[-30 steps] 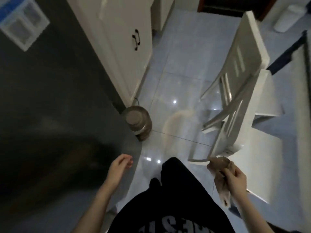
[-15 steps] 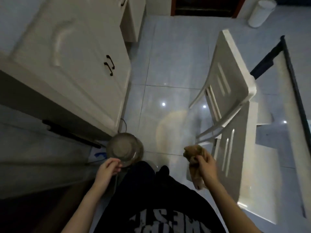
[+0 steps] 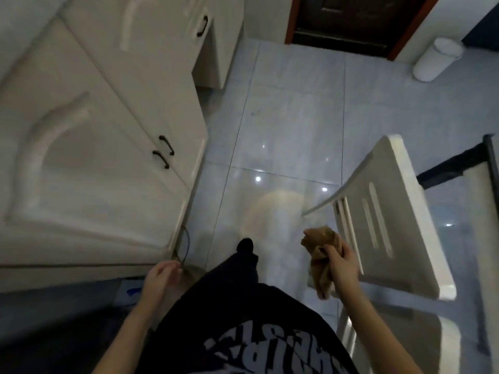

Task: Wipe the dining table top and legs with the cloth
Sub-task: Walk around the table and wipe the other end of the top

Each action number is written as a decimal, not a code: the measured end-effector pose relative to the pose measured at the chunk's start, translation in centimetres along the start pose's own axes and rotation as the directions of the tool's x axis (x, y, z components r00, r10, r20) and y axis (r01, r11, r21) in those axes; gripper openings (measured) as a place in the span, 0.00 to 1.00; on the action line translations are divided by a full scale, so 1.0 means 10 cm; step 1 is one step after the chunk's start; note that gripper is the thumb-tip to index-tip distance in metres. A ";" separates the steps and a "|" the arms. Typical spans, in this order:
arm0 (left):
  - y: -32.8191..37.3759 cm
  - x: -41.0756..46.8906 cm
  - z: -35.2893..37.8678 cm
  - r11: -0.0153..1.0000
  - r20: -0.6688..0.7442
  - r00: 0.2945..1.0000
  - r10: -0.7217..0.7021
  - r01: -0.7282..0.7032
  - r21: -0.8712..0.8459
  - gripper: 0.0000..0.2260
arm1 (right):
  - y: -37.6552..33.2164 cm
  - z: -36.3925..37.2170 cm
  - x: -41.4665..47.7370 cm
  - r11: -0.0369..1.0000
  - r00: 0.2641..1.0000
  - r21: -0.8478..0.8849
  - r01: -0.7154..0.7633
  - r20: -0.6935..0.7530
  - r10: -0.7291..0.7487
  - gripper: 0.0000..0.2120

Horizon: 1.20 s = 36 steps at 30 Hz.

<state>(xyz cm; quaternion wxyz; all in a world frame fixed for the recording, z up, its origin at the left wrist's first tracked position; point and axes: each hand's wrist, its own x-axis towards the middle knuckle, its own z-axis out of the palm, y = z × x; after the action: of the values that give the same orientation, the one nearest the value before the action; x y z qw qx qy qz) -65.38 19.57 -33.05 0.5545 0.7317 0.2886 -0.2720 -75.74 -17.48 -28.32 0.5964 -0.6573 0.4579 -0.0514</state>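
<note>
My right hand (image 3: 341, 265) grips a crumpled brown cloth (image 3: 320, 248), held in the air beside the back of a white plastic chair (image 3: 388, 211). My left hand (image 3: 159, 276) hangs at my side with its fingers loosely curled and nothing in it. At the far right edge a dark-rimmed table edge (image 3: 492, 163) shows only as a thin strip; the table top and legs are mostly out of frame.
White cabinets (image 3: 108, 130) with dark handles line the left. A thin wire loop (image 3: 186, 244) sticks out at the cabinet's foot. Glossy tiled floor (image 3: 283, 130) runs ahead to a dark doorway (image 3: 348, 20). A white bin (image 3: 437, 58) stands at the back right.
My view has swung forward along the floor. The metal pot has slipped out of sight near my left hand. My right hand still holds the cloth, now nearer the chair back.
</note>
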 end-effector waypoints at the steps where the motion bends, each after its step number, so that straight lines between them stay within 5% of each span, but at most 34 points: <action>1: 0.24 0.15 0.12 1.000 0.020 1.000 0.000 0.000 0.013 0.08 | -0.11 -0.02 0.16 1.000 1.000 -0.002 -0.010 -0.029 0.010 0.13; 7: 1.76 0.97 1.00 0.975 0.195 0.977 0.091 -0.127 0.184 0.10 | -0.53 -0.24 1.12 0.996 0.984 -0.008 -0.088 -0.156 0.086 0.05; 13: 2.88 1.58 1.94 0.944 0.311 0.941 0.134 -0.217 0.250 0.11 | -0.96 -0.17 2.07 0.988 0.971 0.012 -0.154 -0.183 0.154 0.08; 20: 3.79 2.18 2.34 0.961 0.157 0.980 0.123 -0.157 0.227 0.09 | -2.31 0.38 3.42 0.994 0.997 0.094 0.048 -0.064 -0.042 0.16; 25: 4.42 2.60 2.50 0.973 0.061 0.989 0.131 -0.141 0.186 0.08 | -3.11 0.56 4.36 0.988 0.995 0.117 0.103 -0.014 -0.102 0.11; 31: 5.23 3.33 3.23 0.971 0.116 0.986 0.116 -0.137 0.195 0.08 | -3.34 0.50 5.45 0.992 0.978 0.127 -0.001 -0.205 0.027 0.09; 36: 6.27 4.12 4.06 0.923 0.300 0.943 0.144 -0.237 0.304 0.09 | -3.33 0.40 6.08 0.962 0.853 0.224 -0.158 -0.459 0.247 0.11</action>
<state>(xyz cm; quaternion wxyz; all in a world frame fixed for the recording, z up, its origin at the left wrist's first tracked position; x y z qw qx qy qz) 5.11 -28.47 -31.24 0.4799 0.7958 0.0859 -0.3591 -20.30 -59.23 -30.84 0.5214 -0.5155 0.6527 -0.1910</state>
